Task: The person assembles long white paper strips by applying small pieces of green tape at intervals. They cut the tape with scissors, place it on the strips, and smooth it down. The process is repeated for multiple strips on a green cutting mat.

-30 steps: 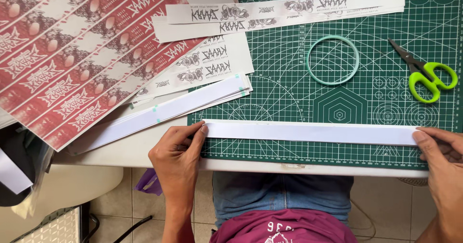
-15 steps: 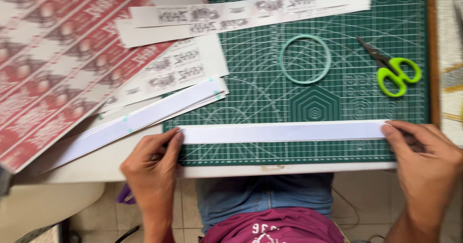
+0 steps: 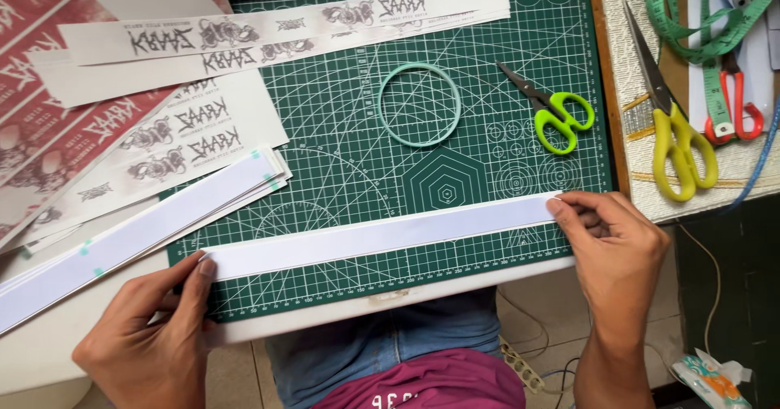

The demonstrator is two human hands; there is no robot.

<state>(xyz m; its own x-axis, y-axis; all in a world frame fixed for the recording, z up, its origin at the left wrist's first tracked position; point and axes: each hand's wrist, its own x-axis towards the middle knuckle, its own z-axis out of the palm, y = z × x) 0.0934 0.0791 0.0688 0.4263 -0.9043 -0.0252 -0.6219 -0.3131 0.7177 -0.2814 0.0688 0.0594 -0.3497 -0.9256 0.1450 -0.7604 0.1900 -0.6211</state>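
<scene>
Here, a long white strip (image 3: 382, 234) lies flat along the near edge of a green cutting mat (image 3: 341, 116), slanting slightly so that its right end sits higher than its left. The left hand (image 3: 150, 340) presses the strip's left end down with the thumb on top of the paper, the fingers curled at the mat's edge. The right hand (image 3: 613, 242) pinches the right end between thumb and fingers, close to the mat's right border. Both hands are closed on the strip, well apart from each other, one at each end.

On the mat behind the strip lies a pale green ring (image 3: 419, 104), and to its right small scissors (image 3: 548, 110) with bright green handles, blades shut and pointing up-left. Printed strips (image 3: 276, 31) with dark lettering lie across the mat's far-left corner and run off onto the desk (image 3: 49, 360). A stack of plain white strips (image 3: 138, 234) rests diagonally at the left, overlapping the mat's left edge, with red printed sheets (image 3: 32, 125) beyond them.

Right of the mat, on a light woven surface, lie larger scissors (image 3: 674, 125) with yellow-green handles, a green tape measure (image 3: 707, 27) in loops, and red-handled scissors (image 3: 735, 108) partly under the tape.
</scene>
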